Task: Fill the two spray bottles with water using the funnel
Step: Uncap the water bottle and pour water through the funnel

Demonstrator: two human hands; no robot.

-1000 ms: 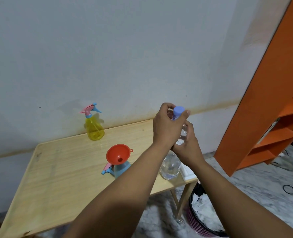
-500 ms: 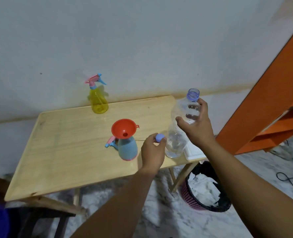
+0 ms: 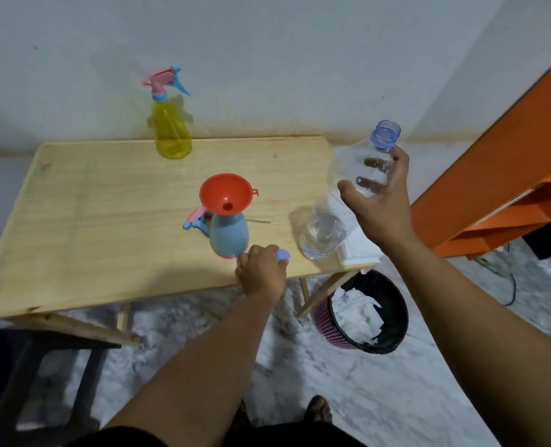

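At the surface (image 3: 90,221) centre, the blue spray bottle (image 3: 228,235) carries the red funnel (image 3: 226,195). The left grip (image 3: 261,271) pinches the cap (image 3: 282,254) beside it; the right grip (image 3: 379,201) holds the uncapped water bottle (image 3: 338,201). The yellow spray bottle (image 3: 171,130) stands at the far edge.

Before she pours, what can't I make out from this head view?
- Water level in the blue spray bottle: its wall is opaque and the orange funnel covers the neck.
- Its removed spray head: mostly hidden behind the bottle.
- Yellow spray bottle: fill level too small to read.
- Cap: partly covered by left hand fingers.
- White item at the table edge: masked by the water bottle and right hand.
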